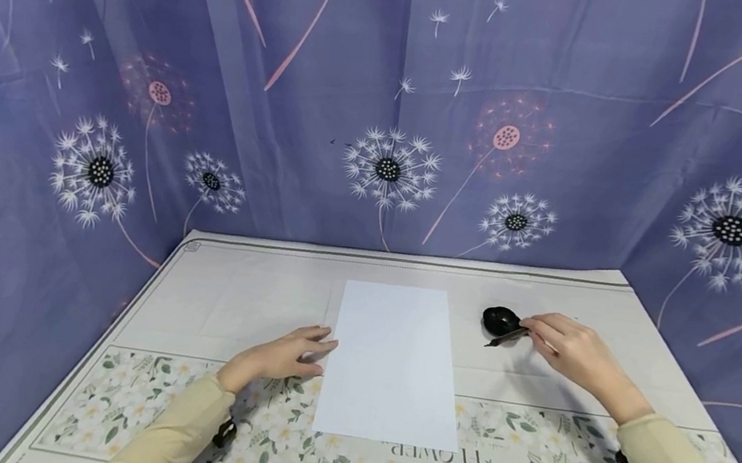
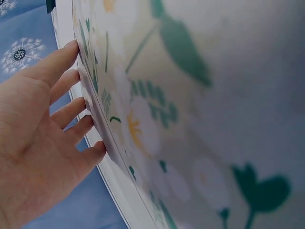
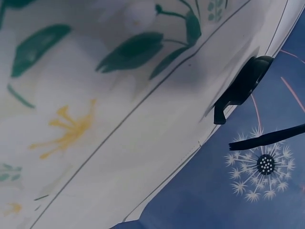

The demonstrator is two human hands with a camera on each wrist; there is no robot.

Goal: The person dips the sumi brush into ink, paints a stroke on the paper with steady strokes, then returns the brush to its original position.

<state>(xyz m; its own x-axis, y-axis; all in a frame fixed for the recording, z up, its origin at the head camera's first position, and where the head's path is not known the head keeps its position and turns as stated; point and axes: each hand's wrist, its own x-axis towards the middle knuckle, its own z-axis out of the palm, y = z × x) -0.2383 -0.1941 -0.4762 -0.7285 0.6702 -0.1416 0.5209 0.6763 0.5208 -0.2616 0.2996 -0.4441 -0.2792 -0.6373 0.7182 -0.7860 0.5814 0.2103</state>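
Note:
A blank white sheet of paper (image 1: 393,365) lies on the patterned tablecloth in the head view. My left hand (image 1: 286,356) is at its left edge, fingers spread and holding nothing. In the left wrist view the same hand (image 2: 52,124) shows its palm, fingertips close by the cloth. To the right of the paper, my right hand (image 1: 567,348) pinches a thin dark brush-like stick (image 1: 507,336), its tip pointing down and left. Beside it sits a small glossy black dish (image 1: 499,320) with a short spout-like part (image 3: 219,114). The right wrist view shows the stick (image 3: 271,137) but not the hand.
The white tablecloth (image 1: 245,292) has a floral band (image 1: 154,408) along its near side, with upside-down lettering. Purple dandelion curtains (image 1: 294,163) rise behind the table and on both sides. Dark bands (image 1: 226,433) show at the wrists.

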